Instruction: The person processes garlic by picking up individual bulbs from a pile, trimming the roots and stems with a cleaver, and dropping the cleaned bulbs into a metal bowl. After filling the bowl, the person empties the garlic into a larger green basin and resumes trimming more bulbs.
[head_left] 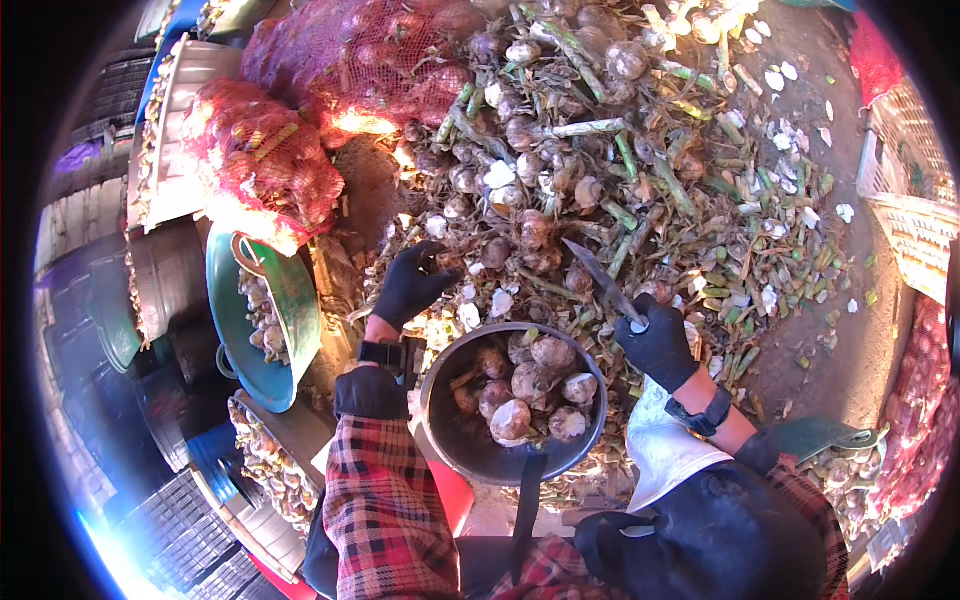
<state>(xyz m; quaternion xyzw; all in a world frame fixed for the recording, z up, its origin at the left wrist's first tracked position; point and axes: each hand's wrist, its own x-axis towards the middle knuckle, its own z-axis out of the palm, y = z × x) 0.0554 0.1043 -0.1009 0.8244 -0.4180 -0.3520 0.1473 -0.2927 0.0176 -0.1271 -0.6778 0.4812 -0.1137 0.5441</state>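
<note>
My left hand [408, 287], in a black glove, reaches over the near edge of a pile of garlic bulbs [535, 235] with stalks. Its fingers are apart, and nothing shows between them. In my right hand [657, 345], also black-gloved, a knife [598, 272] is gripped, its blade slanting up and left over the pile. Between my forearms sits a dark round basin [447, 447], with several trimmed garlic bulbs [530, 383] inside. Cut stalks [583, 128] and leaf scraps lie across the heap.
Red mesh sacks [262, 150] bulge at the far left, beside a green tub [300, 320] holding garlic. Pale plastic baskets [915, 225] line the right edge. Black crates [185, 520] stand at the lower left. White peel pieces [775, 80] dot the floor at far right.
</note>
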